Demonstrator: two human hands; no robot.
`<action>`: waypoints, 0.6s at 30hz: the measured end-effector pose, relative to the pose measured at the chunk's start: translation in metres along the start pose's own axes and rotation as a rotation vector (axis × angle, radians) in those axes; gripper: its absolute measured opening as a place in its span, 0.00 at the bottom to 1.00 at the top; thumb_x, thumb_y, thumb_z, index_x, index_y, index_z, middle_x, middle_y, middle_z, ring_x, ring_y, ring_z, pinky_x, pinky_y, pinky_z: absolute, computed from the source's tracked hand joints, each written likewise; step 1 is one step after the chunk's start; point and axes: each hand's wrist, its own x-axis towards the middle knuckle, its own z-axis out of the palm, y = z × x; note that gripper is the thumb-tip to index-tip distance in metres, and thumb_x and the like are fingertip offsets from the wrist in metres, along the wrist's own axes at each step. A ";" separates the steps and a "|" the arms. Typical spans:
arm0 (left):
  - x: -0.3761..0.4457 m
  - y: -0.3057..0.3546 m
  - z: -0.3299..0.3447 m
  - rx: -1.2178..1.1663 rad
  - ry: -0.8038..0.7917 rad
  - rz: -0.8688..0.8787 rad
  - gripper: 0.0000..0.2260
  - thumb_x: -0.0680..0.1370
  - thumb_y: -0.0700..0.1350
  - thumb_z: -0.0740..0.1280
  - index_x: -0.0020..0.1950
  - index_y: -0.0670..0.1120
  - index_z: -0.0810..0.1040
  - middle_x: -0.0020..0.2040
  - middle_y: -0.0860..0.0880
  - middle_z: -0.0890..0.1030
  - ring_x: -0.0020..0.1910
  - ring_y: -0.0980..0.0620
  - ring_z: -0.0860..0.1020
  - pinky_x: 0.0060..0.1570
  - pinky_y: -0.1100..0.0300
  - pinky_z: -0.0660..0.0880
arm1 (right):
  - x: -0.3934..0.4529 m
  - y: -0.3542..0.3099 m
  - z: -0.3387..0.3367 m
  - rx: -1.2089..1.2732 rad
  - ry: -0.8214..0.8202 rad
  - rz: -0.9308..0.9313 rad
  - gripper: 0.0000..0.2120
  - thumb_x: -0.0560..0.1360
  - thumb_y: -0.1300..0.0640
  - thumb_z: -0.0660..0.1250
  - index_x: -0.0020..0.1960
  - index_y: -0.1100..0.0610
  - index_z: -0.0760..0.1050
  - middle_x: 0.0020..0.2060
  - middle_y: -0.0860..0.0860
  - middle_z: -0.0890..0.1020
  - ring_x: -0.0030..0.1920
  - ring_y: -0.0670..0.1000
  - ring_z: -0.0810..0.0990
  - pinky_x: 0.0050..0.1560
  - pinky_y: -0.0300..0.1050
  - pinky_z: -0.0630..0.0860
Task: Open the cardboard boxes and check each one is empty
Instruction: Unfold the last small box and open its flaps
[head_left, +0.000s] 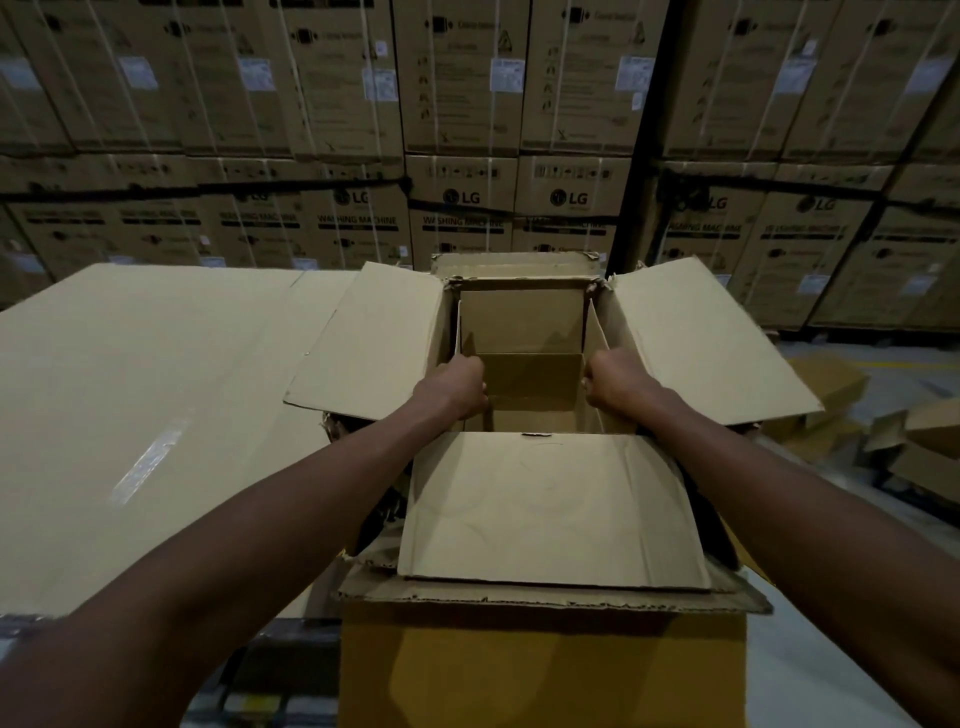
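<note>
The open cardboard box (540, 519) stands right in front of the person, with all four top flaps folded out. Inside it sits a cardboard liner (522, 322), like a thin inner wall. The left hand (457, 387) is curled tight on the liner's left edge. The right hand (613, 384) is curled tight on the liner's right edge. So both grips are clamped on the liner, one on each side.

This box looks opened already. The part of the inside that shows has nothing in it, only bare brown card, but the very bottom is hidden by the near flap and the liner. I think the check on this box is nearly done, or the liner is about to be lifted out to see under it.

A big closed box (145, 405) lies just beside it on the left, with its taped top facing up. It likely needs opening next.

There is free room above the box to pull the liner up. The side flaps stick out wide. Loose cardboard pieces (893, 441) lie on the floor to the right. Stacked washing machine boxes (462, 208) make a wall behind.
</note>
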 end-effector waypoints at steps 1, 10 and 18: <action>-0.001 0.001 0.000 0.013 -0.003 0.002 0.07 0.82 0.45 0.66 0.46 0.43 0.75 0.39 0.47 0.75 0.36 0.49 0.75 0.39 0.53 0.75 | 0.000 -0.001 0.001 -0.001 -0.005 0.003 0.07 0.80 0.60 0.67 0.49 0.62 0.82 0.42 0.56 0.81 0.43 0.56 0.82 0.47 0.52 0.82; -0.009 0.005 -0.010 0.162 0.061 0.068 0.10 0.82 0.48 0.67 0.54 0.41 0.80 0.44 0.46 0.79 0.44 0.48 0.79 0.44 0.52 0.76 | -0.009 -0.007 -0.010 -0.158 -0.012 -0.035 0.05 0.80 0.59 0.67 0.52 0.60 0.80 0.46 0.57 0.82 0.45 0.56 0.82 0.42 0.48 0.76; -0.012 -0.011 -0.019 0.433 0.161 0.089 0.12 0.80 0.52 0.67 0.60 0.49 0.80 0.61 0.46 0.82 0.72 0.43 0.72 0.75 0.29 0.42 | -0.023 0.000 -0.022 -0.481 0.078 -0.046 0.02 0.79 0.57 0.66 0.50 0.53 0.78 0.51 0.54 0.84 0.65 0.56 0.77 0.78 0.68 0.44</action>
